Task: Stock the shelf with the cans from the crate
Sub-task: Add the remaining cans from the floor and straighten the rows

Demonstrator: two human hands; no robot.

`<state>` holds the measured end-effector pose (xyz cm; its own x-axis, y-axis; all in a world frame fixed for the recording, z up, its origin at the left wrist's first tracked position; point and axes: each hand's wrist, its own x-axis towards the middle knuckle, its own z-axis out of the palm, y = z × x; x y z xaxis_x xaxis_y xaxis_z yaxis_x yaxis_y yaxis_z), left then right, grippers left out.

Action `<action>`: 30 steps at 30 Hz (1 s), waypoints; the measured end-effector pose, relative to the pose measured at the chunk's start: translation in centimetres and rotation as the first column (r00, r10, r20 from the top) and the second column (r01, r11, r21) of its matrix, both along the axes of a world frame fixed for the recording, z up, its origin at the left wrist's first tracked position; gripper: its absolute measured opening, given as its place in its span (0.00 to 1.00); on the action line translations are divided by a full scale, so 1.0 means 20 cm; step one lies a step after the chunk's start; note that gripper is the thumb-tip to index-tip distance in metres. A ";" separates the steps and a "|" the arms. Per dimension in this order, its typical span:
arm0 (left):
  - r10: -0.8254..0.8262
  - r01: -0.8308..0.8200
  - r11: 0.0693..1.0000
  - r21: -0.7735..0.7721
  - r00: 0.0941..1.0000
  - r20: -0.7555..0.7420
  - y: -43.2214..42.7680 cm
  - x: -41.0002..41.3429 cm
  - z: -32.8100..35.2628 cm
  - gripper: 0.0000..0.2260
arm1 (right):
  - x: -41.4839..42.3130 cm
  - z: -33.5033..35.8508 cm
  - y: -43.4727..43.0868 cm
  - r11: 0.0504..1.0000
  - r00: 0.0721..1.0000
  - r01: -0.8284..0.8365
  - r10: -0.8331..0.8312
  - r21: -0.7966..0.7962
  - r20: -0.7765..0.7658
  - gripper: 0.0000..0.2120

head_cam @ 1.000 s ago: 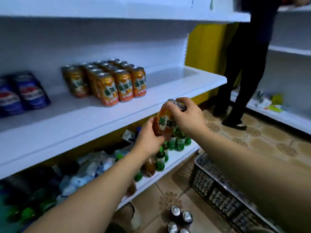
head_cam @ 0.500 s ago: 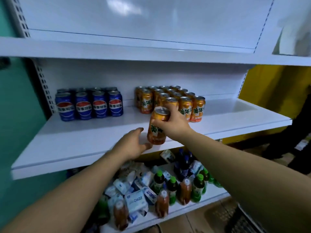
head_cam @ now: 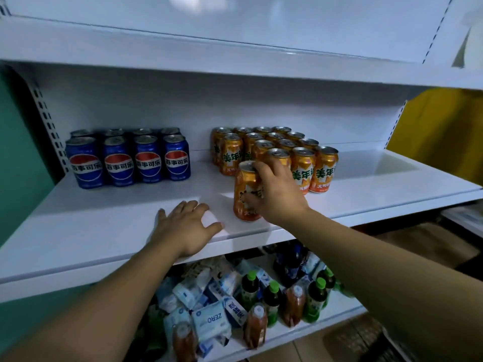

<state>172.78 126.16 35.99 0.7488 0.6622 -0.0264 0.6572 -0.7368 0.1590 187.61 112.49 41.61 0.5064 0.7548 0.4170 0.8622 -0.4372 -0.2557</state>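
My right hand (head_cam: 278,193) is wrapped around an orange can (head_cam: 244,192) that stands upright on the white middle shelf (head_cam: 117,220), just in front of a block of several matching orange cans (head_cam: 303,163). My left hand (head_cam: 187,226) lies flat and open on the shelf's front edge, a little left of the held can. A group of several blue cola cans (head_cam: 130,163) stands at the shelf's back left. The crate is out of view.
An upper shelf (head_cam: 235,61) overhangs the cans. The lower shelf (head_cam: 274,335) holds green-capped bottles (head_cam: 251,288) and white-blue packets (head_cam: 209,322). A green wall is at the left, a yellow wall (head_cam: 439,126) at the right. Bare shelf lies between the can groups.
The view swung from the floor and crate up to the shelf. My right hand carried the orange can up and set it on the shelf; my left hand let go and landed on the shelf edge.
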 end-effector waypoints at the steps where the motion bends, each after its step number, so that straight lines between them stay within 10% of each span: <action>1: 0.002 -0.002 1.000 0.001 1.000 -0.001 0.00 0.00 0.00 0.32 | 0.02 0.00 0.02 0.999 0.995 0.013 -0.009 -0.041 0.103 0.33; 11: 0.008 -0.008 1.000 0.004 1.000 0.008 -0.01 0.00 0.00 0.31 | 0.17 0.09 0.25 0.944 0.914 0.144 -0.012 -0.297 0.405 0.34; 30: 0.008 -0.008 1.000 0.011 1.000 -0.006 -0.01 0.00 0.00 0.31 | 0.30 0.14 0.49 0.889 0.940 0.199 -0.054 -0.412 0.336 0.36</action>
<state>172.75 125.98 36.06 0.7436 0.6682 -0.0235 0.6637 -0.7333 0.1475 193.53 122.33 44.49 0.5108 0.8330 0.2126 0.7944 -0.5519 0.2536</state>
